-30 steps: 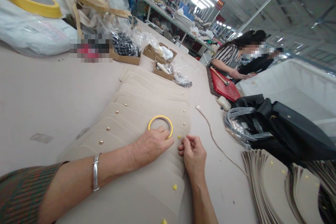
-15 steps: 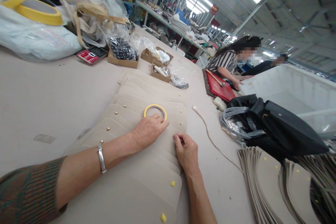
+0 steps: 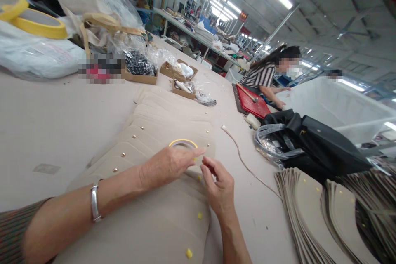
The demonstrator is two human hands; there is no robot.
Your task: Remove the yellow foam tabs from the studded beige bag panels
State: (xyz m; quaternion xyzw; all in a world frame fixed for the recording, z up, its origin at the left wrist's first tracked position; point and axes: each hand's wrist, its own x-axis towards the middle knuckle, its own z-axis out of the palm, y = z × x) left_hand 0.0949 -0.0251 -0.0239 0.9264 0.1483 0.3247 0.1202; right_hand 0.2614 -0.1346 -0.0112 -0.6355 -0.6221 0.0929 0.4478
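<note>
My left hand [image 3: 168, 166] is closed on a roll of yellow tape [image 3: 183, 141], held low over overlapping beige panels [image 3: 161, 218]. Its fingers point right, and they cover the near side of the roll. Close to those fingertips, my right hand [image 3: 219, 183] has its thumb and fingers bent into a pinch; whatever lies in the pinch is too small to make out. Small yellow tape pieces [image 3: 199, 215] stick along the panels' right edge. Metal studs [image 3: 123, 155] show on the farther panels, on both sides.
Small cardboard boxes [image 3: 183, 87] with bagged parts stand beyond the panels. A cord [image 3: 239, 152] lies to the right, near a black bag [image 3: 324, 140] and stacked beige panels [image 3: 309, 202]. Behind them, a person [image 3: 262, 74] leans by a white bin [image 3: 337, 103] and a red board [image 3: 252, 101].
My left hand has turned and come slightly nearer with the tape roll, which now looks tilted. My right fingertips have closed up to it. A yellow tape piece now shows beside them.
</note>
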